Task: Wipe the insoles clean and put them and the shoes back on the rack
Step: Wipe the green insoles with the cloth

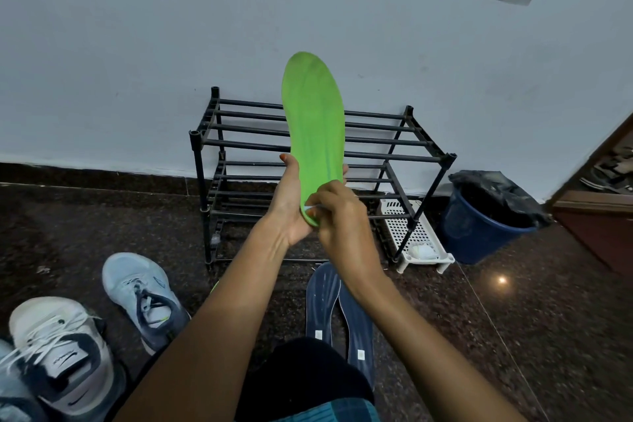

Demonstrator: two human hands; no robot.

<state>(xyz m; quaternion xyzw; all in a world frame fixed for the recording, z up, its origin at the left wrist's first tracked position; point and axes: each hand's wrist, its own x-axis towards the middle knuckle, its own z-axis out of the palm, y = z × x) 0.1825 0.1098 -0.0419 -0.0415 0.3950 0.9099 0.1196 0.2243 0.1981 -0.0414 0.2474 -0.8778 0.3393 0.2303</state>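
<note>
A bright green insole (pixel 313 120) stands upright in front of me, toe end up. My left hand (pixel 289 205) grips its heel end from the left, thumb on one edge and fingertips showing on the other. My right hand (pixel 339 216) pinches a small pale wipe (pixel 310 208) against the heel end. Two dark blue insoles (pixel 337 305) lie side by side on the floor below my hands. A light blue sneaker (pixel 144 298) and a white and grey sneaker (pixel 58 349) sit on the floor at the left. The black rack (pixel 376 154) stands against the wall with bare shelves.
A white perforated plastic tray (pixel 414 236) lies beside the rack's right leg. A blue bin (pixel 486 219) lined with a black bag stands to the right. A brown door edge (pixel 596 216) is at far right. Part of another shoe (pixel 13 401) shows at bottom left.
</note>
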